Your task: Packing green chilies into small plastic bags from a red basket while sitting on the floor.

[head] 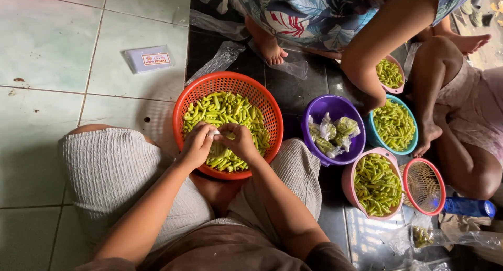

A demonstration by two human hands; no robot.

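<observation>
Seen from above, the left hand (196, 145) and right hand (238, 140) meet over an orange basket (228, 82) of green chillies (230, 111) on the floor. Both sets of fingers pinch one small pale piece (214, 134) between them. A purple bowl (335, 107) of filled bags sits just right.

Whatever the fingers (212, 135) pinch over the orange basket (188, 101) is too small to tell; the top edge crops the people beyond it.
</observation>
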